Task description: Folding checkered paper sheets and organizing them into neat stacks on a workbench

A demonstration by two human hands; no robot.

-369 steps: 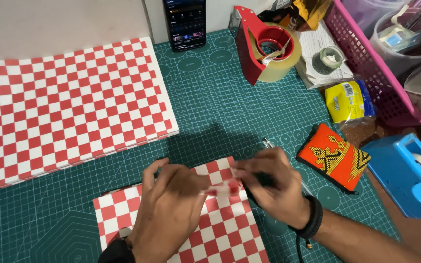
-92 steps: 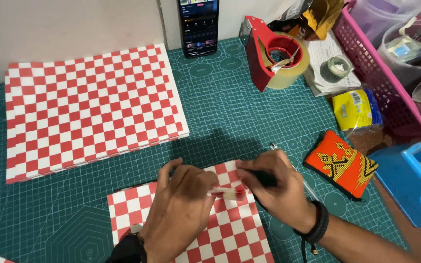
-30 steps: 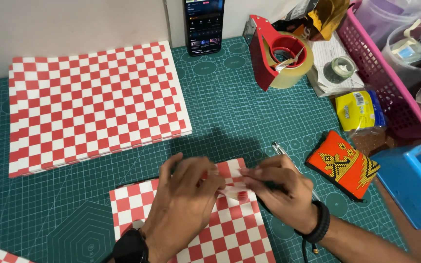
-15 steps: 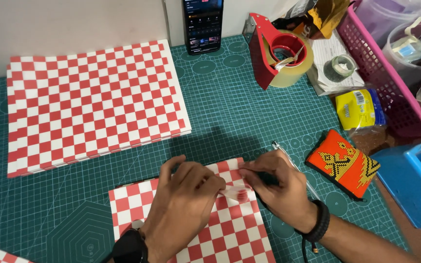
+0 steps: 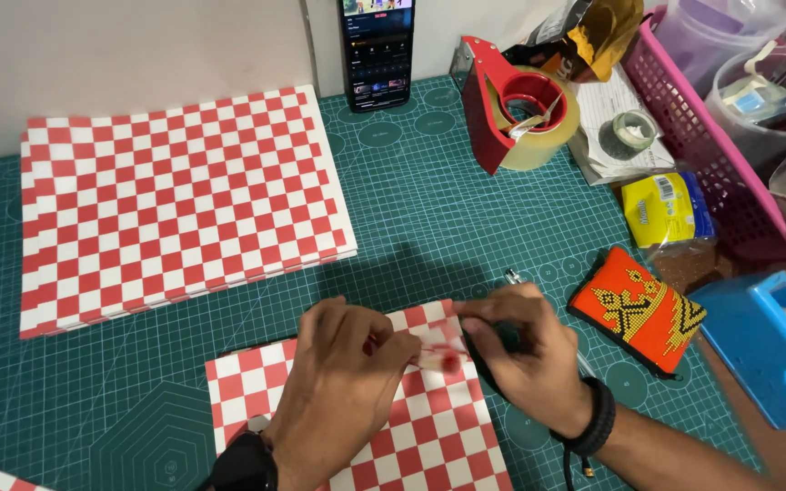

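My left hand [image 5: 343, 382] and my right hand [image 5: 525, 364] meet fingertip to fingertip over a red-and-white checkered sheet [image 5: 402, 445] lying on the green cutting mat [image 5: 429, 227]. Between the fingertips of both hands is a small scrap of checkered paper [image 5: 436, 350], blurred by motion. A dark slim tool [image 5: 482, 344] sits under my right palm, and its metal tip [image 5: 513, 275] pokes out beyond the fingers. I wear a black watch on the left wrist and a black band on the right.
A thick stack of checkered sheets [image 5: 175, 200] lies at the back left. A phone [image 5: 377, 45] leans on the wall. To the right are a red tape dispenser [image 5: 511, 100], a pink basket [image 5: 711, 118], a yellow packet [image 5: 666, 209], an orange beaded pouch [image 5: 639, 309] and a blue tape dispenser [image 5: 775, 345].
Both hands stay over the sheet's top edge. The fingertips have shifted slightly on the small scrap, which is now blurred.
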